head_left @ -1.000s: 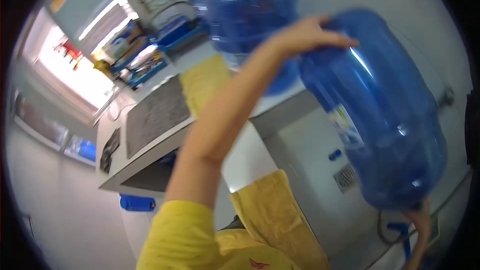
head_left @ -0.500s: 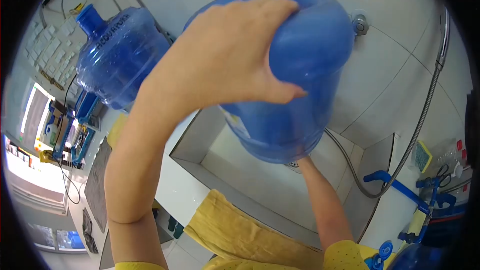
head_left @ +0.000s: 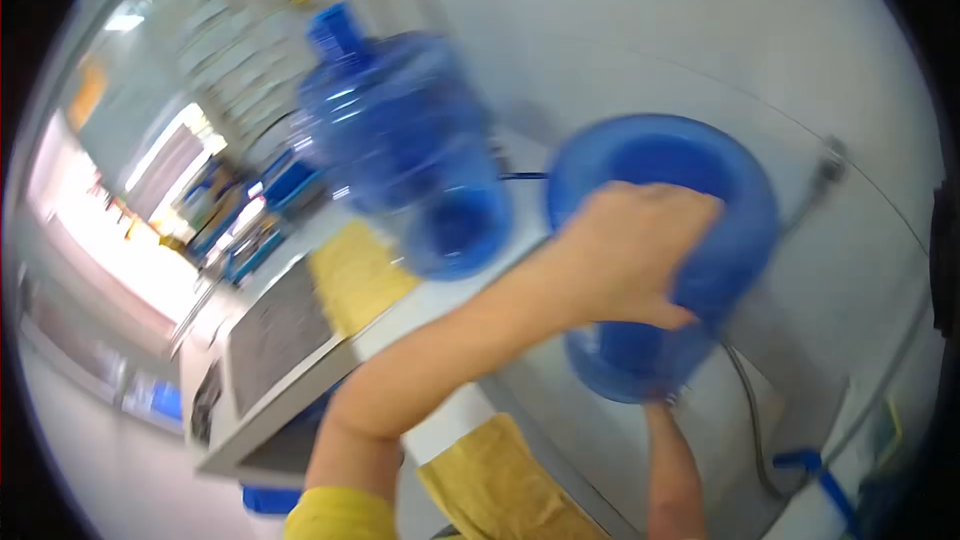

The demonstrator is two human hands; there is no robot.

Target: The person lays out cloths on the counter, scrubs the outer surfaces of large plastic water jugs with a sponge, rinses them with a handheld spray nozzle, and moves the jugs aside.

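A large blue water jug (head_left: 735, 275) is tilted over the basin, its broad round end facing up toward me. My left hand (head_left: 640, 255) is closed on its upper side, thumb and fingers spread around the blue plastic. From below, my right forearm reaches to the jug's lower end; my right hand (head_left: 658, 410) is mostly hidden behind the jug, and its fingers do not show. To the left, a second blue water jug (head_left: 400, 130) stands on the counter with its capped neck at the top. The view is blurred by motion.
A white basin (head_left: 560, 405) lies beneath the jug. Yellow cloths hang on its front edge (head_left: 505, 475) and lie on the counter (head_left: 360, 275). A shower hose (head_left: 745, 390) and a blue handle (head_left: 825, 485) are on the right. A grey mat (head_left: 280, 340) is at left.
The view has swung left, so both jugs and my arms appear farther right and lower. My left hand stays on the held jug, and my right arm still reaches its lower end.
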